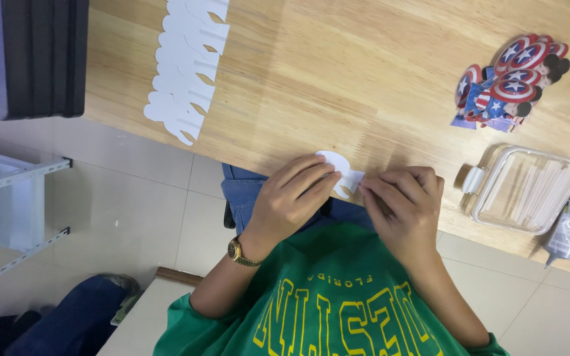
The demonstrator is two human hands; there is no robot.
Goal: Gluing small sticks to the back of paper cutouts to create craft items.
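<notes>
1. Foam-like dark slabs (41,56) stand stacked at the far left end of the desk (364,72), well to the left of the left hand.
2. Further along, up and to the left of the left hand, a row of white paper cutouts (186,66) lies overlapped on the desk. The row runs away from the person.
3. The left hand (291,198), with a gold wristwatch (235,252) on its wrist, is at the near edge of the desk. Its fingers are pressed together and lie over the left part of a small white cutout (342,173), pinching it.
4. The small white cutout sits between the two hands, right at the desk's edge. Its long axis runs roughly from one hand to the other, slightly slanted. The rounded end points up and away beside the left fingertips, and the narrower end points at the right hand.
5. The right hand (404,204) is curled, and its fingertips nip the cutout's narrow end.
6. Up and to the right of the right hand lies a pile of round star-and-ring shield stickers (512,79).
7. Just right of the right hand is a clear plastic box (489,198) holding pale sticks.
8. Beyond the box, a small squeeze bottle (569,234) lies at the desk's right end.
</notes>
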